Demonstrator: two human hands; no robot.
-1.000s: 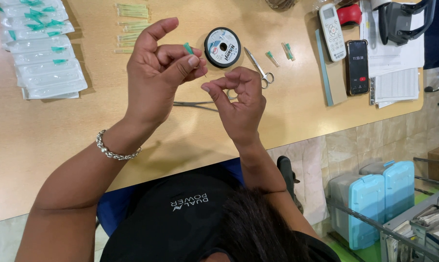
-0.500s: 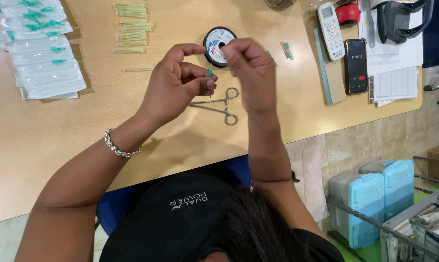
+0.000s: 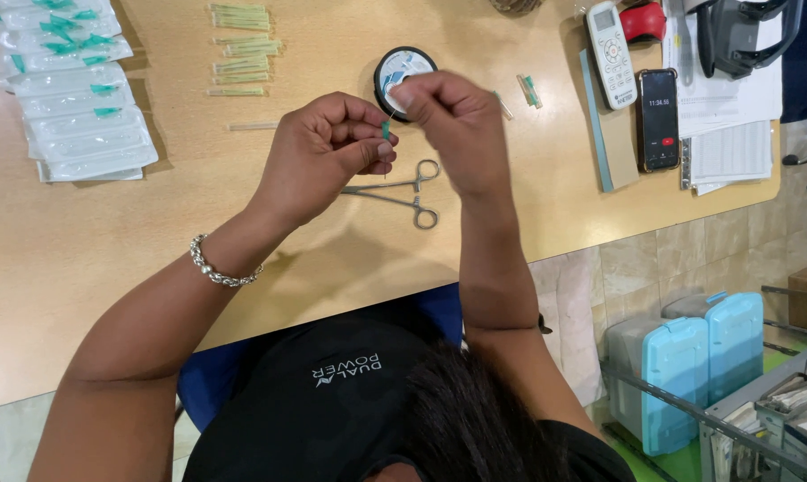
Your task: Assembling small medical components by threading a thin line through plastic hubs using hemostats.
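My left hand (image 3: 328, 152), with a beaded silver bracelet (image 3: 214, 266) on the wrist, pinches a small green-hubbed needle (image 3: 386, 131) between thumb and fingers above the wooden table (image 3: 198, 205). Just to its right, my right hand (image 3: 457, 129) has its fingertips closed on something very thin at the needle's top, likely a thread; I cannot make it out. A black and white spool (image 3: 402, 64) lies on the table just behind the right hand. Metal forceps (image 3: 403, 192) with ring handles rest on the table beneath both hands.
Clear packets with green parts (image 3: 69, 98) are stacked at the far left. Rows of thin yellow-green sticks (image 3: 241, 45) lie at the back. On the right are a white remote (image 3: 611, 54), a phone (image 3: 658, 118), papers (image 3: 734, 134) and a hole punch (image 3: 743, 31). Blue cases (image 3: 689, 366) stand on the floor.
My right hand has gone up and away from me to the needle's top by the spool. My left hand turned slightly. The forceps, covered by the hands a second ago, now show.
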